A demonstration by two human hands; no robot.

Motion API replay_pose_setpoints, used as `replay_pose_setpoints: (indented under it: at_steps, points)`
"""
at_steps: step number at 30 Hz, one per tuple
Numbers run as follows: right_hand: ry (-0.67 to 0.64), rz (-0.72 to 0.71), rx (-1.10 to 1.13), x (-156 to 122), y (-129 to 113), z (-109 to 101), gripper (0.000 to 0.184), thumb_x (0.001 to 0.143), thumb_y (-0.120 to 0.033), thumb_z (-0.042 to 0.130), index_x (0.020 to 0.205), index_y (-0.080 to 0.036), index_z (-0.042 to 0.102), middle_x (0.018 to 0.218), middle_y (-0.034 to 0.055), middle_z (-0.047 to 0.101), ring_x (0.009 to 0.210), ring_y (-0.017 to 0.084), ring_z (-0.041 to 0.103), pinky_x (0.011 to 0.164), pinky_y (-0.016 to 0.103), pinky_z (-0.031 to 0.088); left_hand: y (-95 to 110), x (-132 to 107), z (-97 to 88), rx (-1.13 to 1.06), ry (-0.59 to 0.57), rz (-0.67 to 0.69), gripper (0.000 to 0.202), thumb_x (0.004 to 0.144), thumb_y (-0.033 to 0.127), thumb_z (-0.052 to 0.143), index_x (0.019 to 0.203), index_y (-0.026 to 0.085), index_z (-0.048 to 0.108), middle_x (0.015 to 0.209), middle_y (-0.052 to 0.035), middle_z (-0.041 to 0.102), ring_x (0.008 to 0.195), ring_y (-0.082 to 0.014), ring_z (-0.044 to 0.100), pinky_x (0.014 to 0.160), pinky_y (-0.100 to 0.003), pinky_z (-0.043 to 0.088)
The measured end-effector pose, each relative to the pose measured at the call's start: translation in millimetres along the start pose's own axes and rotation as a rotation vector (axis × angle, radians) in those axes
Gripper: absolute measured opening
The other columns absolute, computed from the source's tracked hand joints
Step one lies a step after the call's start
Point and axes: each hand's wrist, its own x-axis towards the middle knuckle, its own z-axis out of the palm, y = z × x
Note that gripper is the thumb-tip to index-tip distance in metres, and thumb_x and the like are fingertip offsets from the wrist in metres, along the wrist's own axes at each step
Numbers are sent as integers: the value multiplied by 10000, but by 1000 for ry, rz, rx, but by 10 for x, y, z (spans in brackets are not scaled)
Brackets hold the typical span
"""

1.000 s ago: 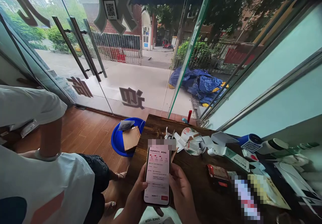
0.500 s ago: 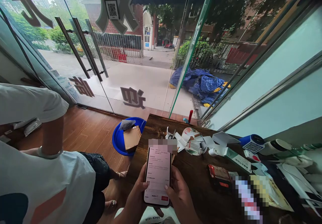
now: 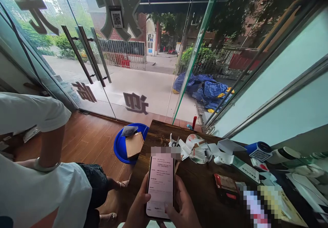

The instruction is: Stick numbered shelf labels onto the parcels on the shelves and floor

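A smartphone (image 3: 161,187) with a lit white page of small text is held upright over the near edge of the dark wooden table (image 3: 202,200). My left hand (image 3: 139,200) wraps its left side, thumb along the edge. On the other side my right hand (image 3: 183,204) grips the phone too, its thumb over the lower right of the screen. The fingers behind the phone are mostly hidden. A blurred patch covers the phone's top. Beyond it on the table lie scissors (image 3: 175,144), torn white paper (image 3: 186,148) and a pen (image 3: 205,155).
A red and black device (image 3: 225,187), an opened white box (image 3: 246,168) and a blue QR-code box (image 3: 259,151) stand to the right. A blue bin (image 3: 119,147) holding cardboard is left of the table. A person in a white shirt (image 3: 51,187) stands at left, before glass doors (image 3: 133,77).
The page on the phone has scrolled, showing different text and no red button at the bottom. My view has tilted up slightly, and the person at left has shifted a little.
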Motion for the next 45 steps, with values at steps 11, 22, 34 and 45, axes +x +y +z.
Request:
replay_pose_setpoints:
  at_steps: [11, 22, 34, 45]
  points:
    - [-88, 25, 34, -21, 34, -67, 813, 689, -532, 680, 1362, -265, 310, 1308, 134, 518, 1144, 320, 526, 852, 446, 504, -97, 59, -149, -45, -134, 61, 587, 762, 285, 580, 1327, 344, 434, 1224, -109, 587, 964, -317, 616, 481, -259, 541]
    - [-131, -3, -9, -84, 34, -130, 825, 712, -553, 650, 1402, -271, 294, 1317, 133, 503, 1080, 313, 556, 833, 443, 493, -78, 14, -85, -38, -54, 37, 610, 740, 319, 593, 1328, 348, 434, 1205, -77, 601, 905, -296, 631, 440, -252, 522]
    - [-99, 11, -66, -107, 47, -127, 800, 742, -488, 648, 1414, -276, 269, 1364, 124, 465, 1229, 316, 445, 938, 469, 437, -25, -23, -129, -37, -126, 10, 591, 816, 280, 537, 1374, 349, 354, 1211, -121, 585, 902, -318, 644, 507, -353, 580]
    - [-179, -10, -60, -68, 90, -203, 803, 752, -468, 642, 1419, -278, 238, 1370, 125, 452, 1205, 320, 468, 918, 473, 456, -82, 7, -75, -42, -63, 65, 594, 773, 286, 539, 1351, 304, 401, 1142, -117, 614, 882, -295, 634, 442, -245, 525]
